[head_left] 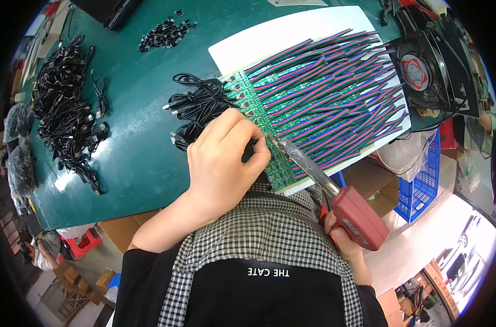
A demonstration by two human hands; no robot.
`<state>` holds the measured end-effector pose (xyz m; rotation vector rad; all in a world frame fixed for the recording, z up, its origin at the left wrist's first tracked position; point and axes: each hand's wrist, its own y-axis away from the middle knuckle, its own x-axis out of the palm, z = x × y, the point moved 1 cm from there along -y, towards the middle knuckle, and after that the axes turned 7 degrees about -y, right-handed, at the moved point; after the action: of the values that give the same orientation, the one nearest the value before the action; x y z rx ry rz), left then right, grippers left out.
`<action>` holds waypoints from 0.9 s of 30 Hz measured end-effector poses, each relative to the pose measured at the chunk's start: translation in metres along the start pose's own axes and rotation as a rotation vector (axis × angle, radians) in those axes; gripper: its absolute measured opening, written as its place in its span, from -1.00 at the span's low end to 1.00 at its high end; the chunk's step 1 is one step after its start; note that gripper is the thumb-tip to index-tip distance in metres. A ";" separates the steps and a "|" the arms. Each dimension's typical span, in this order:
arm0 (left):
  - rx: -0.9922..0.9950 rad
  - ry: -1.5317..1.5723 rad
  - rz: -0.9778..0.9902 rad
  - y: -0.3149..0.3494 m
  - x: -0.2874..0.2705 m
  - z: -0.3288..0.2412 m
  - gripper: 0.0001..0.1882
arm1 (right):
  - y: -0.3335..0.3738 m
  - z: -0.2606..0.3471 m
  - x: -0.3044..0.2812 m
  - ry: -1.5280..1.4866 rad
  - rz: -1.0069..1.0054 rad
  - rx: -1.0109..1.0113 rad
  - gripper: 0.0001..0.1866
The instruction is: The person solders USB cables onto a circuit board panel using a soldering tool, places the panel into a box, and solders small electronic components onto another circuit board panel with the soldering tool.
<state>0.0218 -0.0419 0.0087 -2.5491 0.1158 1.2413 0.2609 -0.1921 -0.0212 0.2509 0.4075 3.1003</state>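
Observation:
My left hand (221, 158) is closed in a pinch at the left edge of a panel of green circuit boards (280, 174). Between its fingers is the end of a black cable, mostly hidden by the hand. Coiled black USB cables (199, 92) lie beside and under that hand. In my right hand (346, 242) is a soldering gun (360, 218) with a dark red body. Its long metal barrel slants up and left, and the tip is close to my left fingertips. Rows of red, blue, green and black wires (324, 103) stretch across the panel.
Under the panel lies a white board (291, 32) on the green table (133, 109). A large heap of black USB cables (65, 109) is at the left, and small black parts (166, 34) are piled at the back. A fan (422, 71) stands right, above a blue crate (419, 185).

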 end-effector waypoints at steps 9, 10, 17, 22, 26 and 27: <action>0.027 0.007 0.012 -0.001 -0.001 0.000 -0.88 | 0.005 0.005 -0.001 0.281 -0.071 -0.069 -0.32; 0.031 0.004 0.013 -0.001 -0.001 0.000 -0.88 | 0.005 0.006 0.000 0.242 -0.087 -0.028 -0.32; 0.044 -0.018 0.013 -0.002 -0.002 -0.001 -0.88 | 0.001 0.015 0.008 0.118 -0.141 0.003 -0.34; 0.026 -0.025 0.036 -0.001 -0.005 -0.004 -0.89 | -0.003 0.020 0.013 0.038 -0.169 0.035 -0.33; -0.024 0.080 0.081 -0.003 -0.010 -0.003 -0.90 | -0.006 0.025 0.016 -0.263 -0.124 0.065 -0.28; -0.023 0.078 0.082 -0.004 -0.012 -0.003 -0.90 | -0.006 0.025 0.017 -0.242 -0.120 0.099 -0.28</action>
<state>0.0170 -0.0396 0.0204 -2.6377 0.2262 1.1785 0.2479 -0.1794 0.0037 0.5729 0.5466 2.8883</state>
